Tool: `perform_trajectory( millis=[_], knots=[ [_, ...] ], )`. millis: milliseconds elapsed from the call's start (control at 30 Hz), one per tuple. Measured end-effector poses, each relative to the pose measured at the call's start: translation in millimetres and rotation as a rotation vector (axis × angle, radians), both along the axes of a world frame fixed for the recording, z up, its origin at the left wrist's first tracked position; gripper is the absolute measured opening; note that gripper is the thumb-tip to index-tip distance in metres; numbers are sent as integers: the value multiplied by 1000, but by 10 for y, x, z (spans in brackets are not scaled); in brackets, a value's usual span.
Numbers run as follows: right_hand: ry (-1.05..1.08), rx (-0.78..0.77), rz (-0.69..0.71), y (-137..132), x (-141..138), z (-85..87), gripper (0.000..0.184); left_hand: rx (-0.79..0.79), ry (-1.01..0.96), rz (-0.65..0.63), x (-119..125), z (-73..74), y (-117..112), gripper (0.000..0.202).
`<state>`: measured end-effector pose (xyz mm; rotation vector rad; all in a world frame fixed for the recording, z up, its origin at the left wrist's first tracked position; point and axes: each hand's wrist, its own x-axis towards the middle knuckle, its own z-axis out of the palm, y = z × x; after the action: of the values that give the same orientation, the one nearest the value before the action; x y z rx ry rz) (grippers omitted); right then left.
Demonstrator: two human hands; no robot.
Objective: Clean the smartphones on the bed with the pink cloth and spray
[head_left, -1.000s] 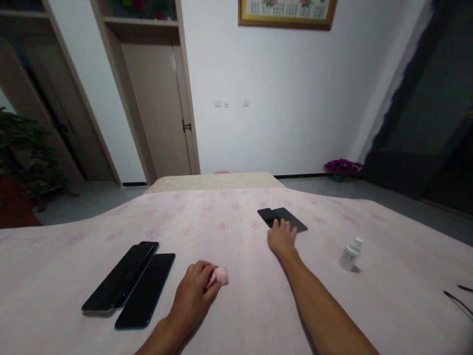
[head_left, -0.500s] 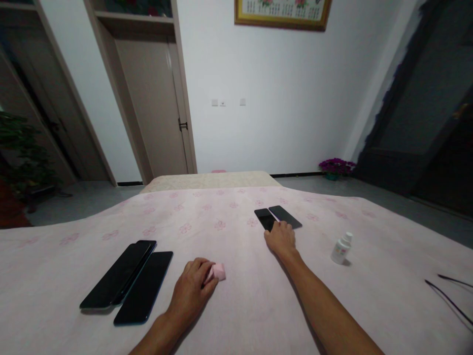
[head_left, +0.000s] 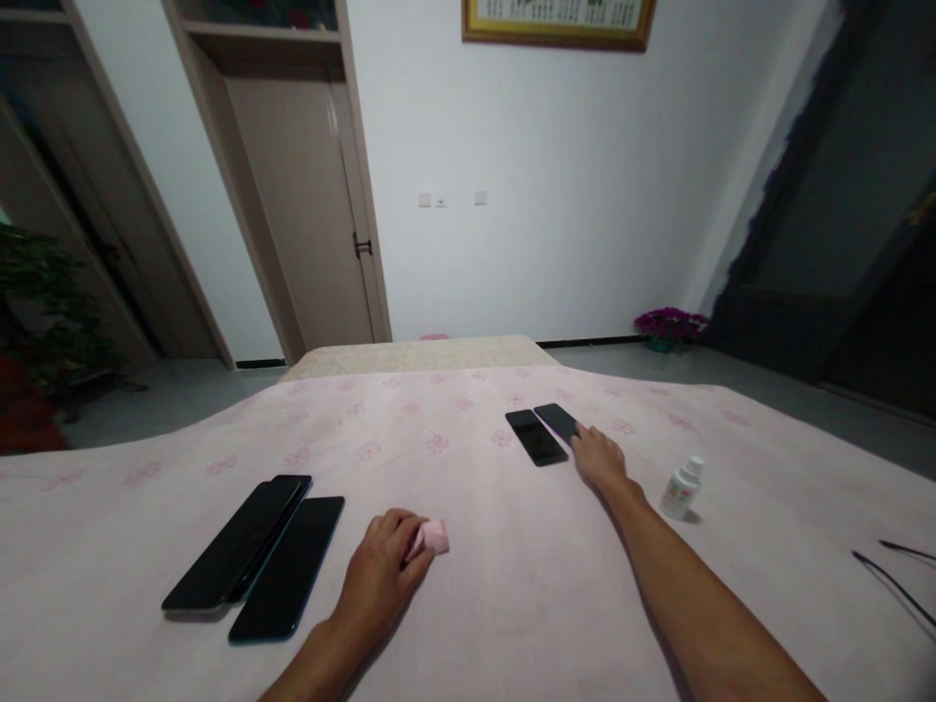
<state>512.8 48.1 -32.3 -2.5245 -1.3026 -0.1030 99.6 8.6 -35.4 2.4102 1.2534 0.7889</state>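
My left hand (head_left: 384, 570) rests on the pink flowered table cover (head_left: 468, 604), fingers curled round a small folded pink cloth (head_left: 433, 535). My right hand (head_left: 598, 456) reaches far forward and lies over the near end of a black phone (head_left: 557, 421). A second black phone (head_left: 537, 437) lies uncovered just to the left of that hand. Whether the right hand's fingers grip the phone or only rest on it cannot be seen.
Three black phones (head_left: 253, 556) lie overlapped at the near left. A small white bottle (head_left: 682, 487) stands right of my right hand. Thin black cables (head_left: 896, 575) lie at the right edge. A door, a potted plant and flowers stand beyond the table.
My right hand has slid to the right, off the left phone and onto the right one, leaving the left phone fully in sight. My left hand has stayed on the pink cloth.
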Motion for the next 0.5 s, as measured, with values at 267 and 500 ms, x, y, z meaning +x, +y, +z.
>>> perform_trajectory(
  millis=[267, 500],
  knots=[
    [-63, -37, 126, -27, -58, -78, 49, 7, -13, -4, -6, -17, 9, 24],
    [-73, -41, 178, -92, -246, -1, 53, -9, -2, -2, 6, 16, -12, 23]
  ],
)
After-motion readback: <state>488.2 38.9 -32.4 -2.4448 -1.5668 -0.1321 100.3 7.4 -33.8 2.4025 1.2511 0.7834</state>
